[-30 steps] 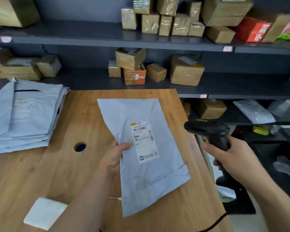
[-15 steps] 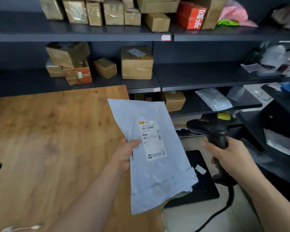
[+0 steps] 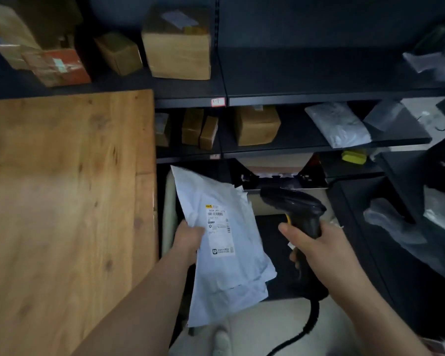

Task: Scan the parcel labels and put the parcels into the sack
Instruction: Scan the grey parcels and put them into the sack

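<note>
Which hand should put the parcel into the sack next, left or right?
Left. The left hand grips the parcel, held past the table edge with its label up. The right hand is full: its fingers wrap the scanner handle. The left can likely just lower the parcel in.

wooden table (image 3: pixel 62 188), cardboard boxes (image 3: pixel 177 55), dark shelves (image 3: pixel 306 73)

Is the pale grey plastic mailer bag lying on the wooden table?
No, the left hand holds the mailer bag up beyond the wooden table's edge.
</note>
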The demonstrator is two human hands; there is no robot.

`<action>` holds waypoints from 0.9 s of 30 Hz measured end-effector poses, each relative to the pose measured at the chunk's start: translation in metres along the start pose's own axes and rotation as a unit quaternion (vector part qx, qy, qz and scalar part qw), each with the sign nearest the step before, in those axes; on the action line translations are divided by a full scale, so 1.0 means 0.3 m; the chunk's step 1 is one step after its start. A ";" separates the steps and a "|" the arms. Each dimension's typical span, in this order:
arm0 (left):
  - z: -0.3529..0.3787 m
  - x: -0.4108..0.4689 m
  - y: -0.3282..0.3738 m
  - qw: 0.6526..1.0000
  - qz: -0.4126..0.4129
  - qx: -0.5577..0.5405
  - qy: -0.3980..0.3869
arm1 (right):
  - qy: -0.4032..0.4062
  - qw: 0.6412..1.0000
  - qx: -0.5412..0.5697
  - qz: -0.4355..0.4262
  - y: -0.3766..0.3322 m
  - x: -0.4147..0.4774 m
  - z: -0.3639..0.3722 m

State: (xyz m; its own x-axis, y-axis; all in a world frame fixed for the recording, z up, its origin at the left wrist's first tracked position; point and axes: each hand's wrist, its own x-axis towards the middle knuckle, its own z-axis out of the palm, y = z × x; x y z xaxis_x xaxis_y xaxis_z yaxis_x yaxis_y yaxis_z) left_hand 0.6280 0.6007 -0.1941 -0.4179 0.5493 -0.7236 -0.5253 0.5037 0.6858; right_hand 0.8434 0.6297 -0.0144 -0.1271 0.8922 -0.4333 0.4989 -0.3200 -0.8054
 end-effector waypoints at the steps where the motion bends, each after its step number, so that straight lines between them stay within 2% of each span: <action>1: 0.000 0.037 -0.023 0.999 0.003 0.014 0.031 | -0.003 1.000 0.001 0.001 0.018 0.023 0.007; 8: 0.024 0.207 -0.137 0.984 0.022 0.091 0.153 | -0.026 0.999 -0.010 0.041 0.139 0.139 0.059; 12: 0.018 0.285 -0.197 0.957 0.031 0.188 0.220 | -0.030 0.998 0.001 0.059 0.194 0.193 0.077; 15: 0.015 0.322 -0.222 0.940 0.034 0.242 0.237 | -0.041 0.997 0.014 0.066 0.225 0.216 0.091; 20: 0.018 0.345 -0.249 0.935 0.054 0.251 0.244 | -0.053 0.997 0.014 0.057 0.259 0.241 0.106; 22: 0.020 0.336 -0.256 0.925 0.085 0.267 0.255 | -0.054 0.997 0.021 0.058 0.267 0.244 0.106; 24: 0.018 0.322 -0.273 0.918 0.152 0.272 0.245 | -0.055 0.996 0.025 0.060 0.271 0.244 0.106; 26: 0.014 0.312 -0.298 0.888 0.229 0.325 0.230 | -0.056 0.996 0.024 0.058 0.271 0.240 0.106; 27: 0.012 0.310 -0.309 0.861 0.262 0.370 0.229 | -0.056 0.997 0.024 0.055 0.270 0.237 0.105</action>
State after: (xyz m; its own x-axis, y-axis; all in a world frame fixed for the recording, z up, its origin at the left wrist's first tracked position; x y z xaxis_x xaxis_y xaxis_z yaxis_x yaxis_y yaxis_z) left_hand 0.6405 0.6076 -0.3248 -0.7922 0.5945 -0.1378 0.3693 0.6469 0.6672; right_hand 0.8477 0.6572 -0.1233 -0.1709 0.8105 -0.5603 0.4741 -0.4309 -0.7679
